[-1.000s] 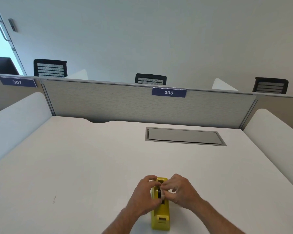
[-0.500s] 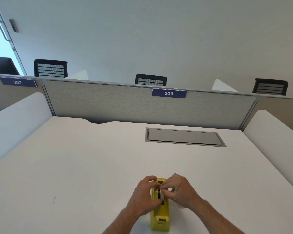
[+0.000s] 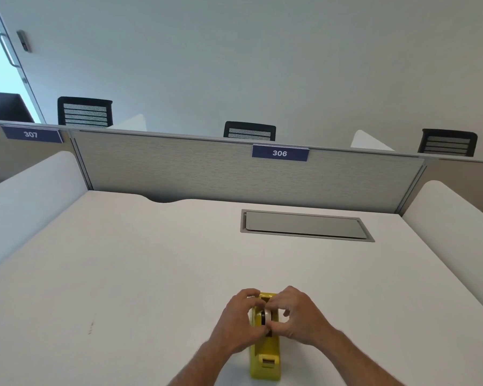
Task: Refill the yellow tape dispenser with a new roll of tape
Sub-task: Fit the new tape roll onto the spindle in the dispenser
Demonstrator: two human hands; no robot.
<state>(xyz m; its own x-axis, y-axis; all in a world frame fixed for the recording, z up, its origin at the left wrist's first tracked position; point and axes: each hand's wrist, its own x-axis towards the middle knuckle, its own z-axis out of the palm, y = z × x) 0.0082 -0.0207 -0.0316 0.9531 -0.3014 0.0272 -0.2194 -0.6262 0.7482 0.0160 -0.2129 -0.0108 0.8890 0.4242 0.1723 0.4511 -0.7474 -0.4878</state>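
At the near edge of the white worktop (image 3: 151, 274), the yellow plastic tape dispenser (image 3: 265, 358) stands upright; left hand (image 3: 239, 321) and right hand (image 3: 299, 316) pinch the white tape roll (image 3: 267, 316) in its cradle

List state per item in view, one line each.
yellow tape dispenser: upright on desk, cutter end toward camera
tape roll: in dispenser cradle, pinched by both hands
left hand: gripping roll
right hand: gripping roll
desk cable hatch: closed

tape roll (image 3: 266, 316) mostly hidden by fingers (image 3: 258, 303)
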